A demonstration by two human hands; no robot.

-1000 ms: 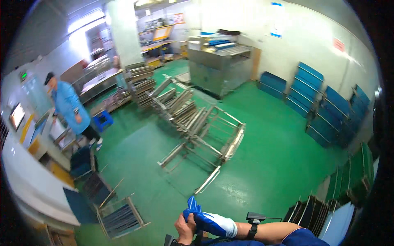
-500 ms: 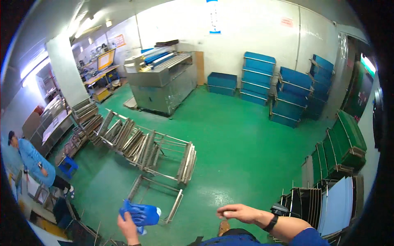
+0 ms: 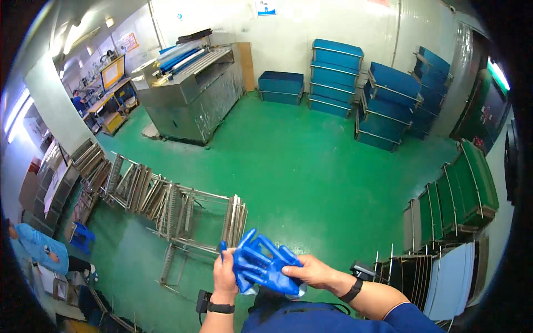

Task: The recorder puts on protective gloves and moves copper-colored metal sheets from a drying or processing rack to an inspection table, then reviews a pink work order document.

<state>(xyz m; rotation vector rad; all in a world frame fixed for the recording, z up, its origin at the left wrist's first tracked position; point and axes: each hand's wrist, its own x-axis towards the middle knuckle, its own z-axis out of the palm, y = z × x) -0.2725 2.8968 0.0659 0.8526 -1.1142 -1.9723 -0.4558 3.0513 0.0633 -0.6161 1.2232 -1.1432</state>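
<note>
A pair of blue rubber gloves (image 3: 264, 266) is stretched between my hands at the lower middle, its fingers pointing up and away from me. My left hand (image 3: 225, 273) pinches the gloves along their left side, thumb up. On the other side, my right hand (image 3: 311, 272) grips them near the pale cuff, with the thumb lying on top. A black band with a small device circles each wrist. How the gloves overlap is hard to make out.
Metal racks (image 3: 166, 208) stand to the left, beside a blue stool (image 3: 83, 237) and a person in blue (image 3: 41, 247). A steel machine (image 3: 183, 102) stands farther back. Blue bins (image 3: 336, 75) are stacked by the wall; green panels (image 3: 463, 188) and upright boards (image 3: 451, 280) line the right.
My left hand has brought the blue gloves rightward to the middle. My right hand, free before, now holds them too. The view has shifted down and to the right.
</note>
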